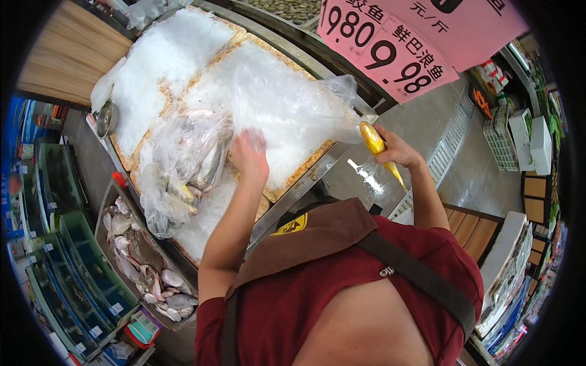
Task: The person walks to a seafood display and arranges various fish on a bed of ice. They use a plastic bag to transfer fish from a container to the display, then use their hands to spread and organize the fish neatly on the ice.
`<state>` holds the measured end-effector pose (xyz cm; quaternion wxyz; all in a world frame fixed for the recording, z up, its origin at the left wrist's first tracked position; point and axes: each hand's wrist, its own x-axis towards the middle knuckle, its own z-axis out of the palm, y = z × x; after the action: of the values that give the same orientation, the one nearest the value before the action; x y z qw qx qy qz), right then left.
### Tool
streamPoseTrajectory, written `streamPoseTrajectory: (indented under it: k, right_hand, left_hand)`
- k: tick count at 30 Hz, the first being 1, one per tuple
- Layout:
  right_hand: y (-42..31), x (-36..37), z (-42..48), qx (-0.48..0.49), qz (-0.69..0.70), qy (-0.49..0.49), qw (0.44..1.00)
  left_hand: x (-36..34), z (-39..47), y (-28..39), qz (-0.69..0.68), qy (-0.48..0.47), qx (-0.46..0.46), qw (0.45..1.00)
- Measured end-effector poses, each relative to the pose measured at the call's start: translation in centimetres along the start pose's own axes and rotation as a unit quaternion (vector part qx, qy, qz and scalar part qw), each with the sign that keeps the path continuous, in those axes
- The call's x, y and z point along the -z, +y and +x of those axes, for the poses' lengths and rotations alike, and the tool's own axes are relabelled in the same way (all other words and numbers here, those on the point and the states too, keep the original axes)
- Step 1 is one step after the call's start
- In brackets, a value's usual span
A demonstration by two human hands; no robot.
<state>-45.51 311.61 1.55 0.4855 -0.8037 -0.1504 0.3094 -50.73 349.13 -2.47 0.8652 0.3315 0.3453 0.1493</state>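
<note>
My right hand [397, 147] grips a yellow fish [373, 138] by its body, out past the front edge of the ice counter. The fish's tail points down towards me. My left hand [251, 148] is blurred over the ice, at the lower edge of a spread of clear plastic [284, 98]; whether its fingers hold the film is not plain. Just left of that hand lie clear plastic bags [176, 137] with silvery fish [211, 160] in them. A yellow-bellied fish [185, 193] shows through the lower bag.
Crushed ice [151, 57] covers the counter, whose metal rim [306, 176] runs before me. A metal bowl [107, 119] sits at its left edge. A tray of fish [151, 270] and water tanks [78, 274] stand left. Pink signs with writing [389, 50] hang at upper right.
</note>
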Motion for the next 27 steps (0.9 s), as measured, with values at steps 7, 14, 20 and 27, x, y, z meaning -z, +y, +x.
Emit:
streamPoseTrajectory:
  k: [7, 14, 20, 27]
  right_hand:
    - [-4.6, -2.1, 2.6, 0.093, -0.138, 0.010, 0.986]
    - [-10.6, -10.3, 8.8, 0.169, -0.435, -0.019, 0.884]
    - [-10.5, -14.9, 11.4, 0.182, -0.508, -0.121, 0.833]
    - [-10.5, -17.2, 10.8, 0.215, -0.540, -0.174, 0.795]
  left_hand:
    - [9.7, -3.5, -3.9, 0.268, -0.034, -0.109, 0.957]
    - [9.7, -7.2, -2.4, 0.610, -0.062, -0.398, 0.682]
    - [12.5, -7.3, -3.0, 0.730, -0.055, -0.361, 0.578]
    - [12.5, -8.1, -4.3, 0.744, 0.007, -0.335, 0.579]
